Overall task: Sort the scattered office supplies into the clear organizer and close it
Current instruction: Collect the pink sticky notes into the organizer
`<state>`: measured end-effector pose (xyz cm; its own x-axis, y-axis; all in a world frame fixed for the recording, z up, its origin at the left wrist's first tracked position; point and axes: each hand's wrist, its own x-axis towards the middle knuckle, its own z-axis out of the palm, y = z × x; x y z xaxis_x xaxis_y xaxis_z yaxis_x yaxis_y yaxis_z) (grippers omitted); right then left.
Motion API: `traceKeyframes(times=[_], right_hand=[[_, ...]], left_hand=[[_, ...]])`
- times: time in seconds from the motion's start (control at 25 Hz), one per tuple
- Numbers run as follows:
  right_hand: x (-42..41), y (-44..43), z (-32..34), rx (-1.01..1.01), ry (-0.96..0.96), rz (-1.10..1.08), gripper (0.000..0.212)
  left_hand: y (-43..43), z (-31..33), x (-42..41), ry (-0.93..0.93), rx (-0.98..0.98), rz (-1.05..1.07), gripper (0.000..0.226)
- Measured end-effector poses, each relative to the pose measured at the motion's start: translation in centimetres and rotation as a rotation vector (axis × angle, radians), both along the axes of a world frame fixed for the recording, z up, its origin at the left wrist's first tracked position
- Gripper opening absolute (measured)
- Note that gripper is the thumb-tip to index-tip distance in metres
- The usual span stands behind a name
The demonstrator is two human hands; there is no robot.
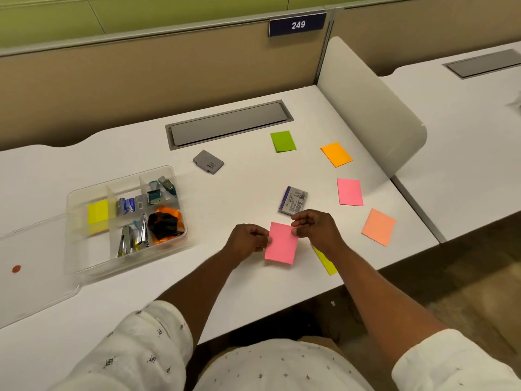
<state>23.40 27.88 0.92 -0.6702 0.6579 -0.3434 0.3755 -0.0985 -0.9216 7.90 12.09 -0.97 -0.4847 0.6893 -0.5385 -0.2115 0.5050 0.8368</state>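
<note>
My left hand [248,240] and my right hand [315,224] both pinch a pink sticky pad [282,244] just above the desk, left hand on its left edge, right hand on its top right corner. The clear organizer [84,266] stands open at the left; it holds a yellow pad [97,211], staple boxes, staplers and a black-and-orange bundle. Its lid [31,277] lies beside it on the left. Loose on the desk are a green pad [282,141], an orange pad [336,154], a second pink pad [350,192], a peach pad [378,227], a yellow pad [325,262] partly under my right forearm, a grey box [208,161] and a printed box [293,200].
A grey cable hatch [228,124] is set into the desk at the back. A white divider panel [372,108] stands at the desk's right edge, with another desk beyond it. A small red dot [16,268] lies at the far left.
</note>
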Motion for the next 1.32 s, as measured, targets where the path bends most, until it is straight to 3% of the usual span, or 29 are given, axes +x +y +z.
traceKeyframes(times=[0.16,0.32,0.64,0.8,0.88,1.04,1.16,1.32], right_hand=[[2.5,3.1,-0.1,0.030,0.002,-0.010,0.037],[7.2,7.1,-1.7,0.306,-0.229,0.129,0.037],[11.2,9.6,-4.8,0.569,-0.425,0.655,0.087],[9.9,9.6,-4.8,0.768,-0.476,0.810,0.087],[9.6,9.6,-4.7,0.741,-0.468,0.785,0.081],[9.4,10.0,-4.3,0.503,-0.369,0.553,0.055],[9.4,10.8,-3.5,0.339,-0.348,0.412,0.048],[9.5,11.3,-2.3,0.327,-0.310,0.313,0.035]], left_hand=[[2.2,0.2,2.6,-0.052,-0.011,0.049,0.018],[4.6,-0.2,5.5,-0.041,-0.038,0.098,0.019],[6.0,-1.2,9.3,0.013,-0.094,0.226,0.006],[5.8,-1.3,10.2,0.033,-0.105,0.288,0.007],[5.6,-1.2,10.4,0.039,-0.102,0.309,0.008],[5.3,-0.9,10.8,0.029,-0.083,0.349,0.007],[4.6,-0.5,10.8,0.023,-0.076,0.380,0.006],[3.6,0.2,10.9,0.028,-0.061,0.421,0.008]])
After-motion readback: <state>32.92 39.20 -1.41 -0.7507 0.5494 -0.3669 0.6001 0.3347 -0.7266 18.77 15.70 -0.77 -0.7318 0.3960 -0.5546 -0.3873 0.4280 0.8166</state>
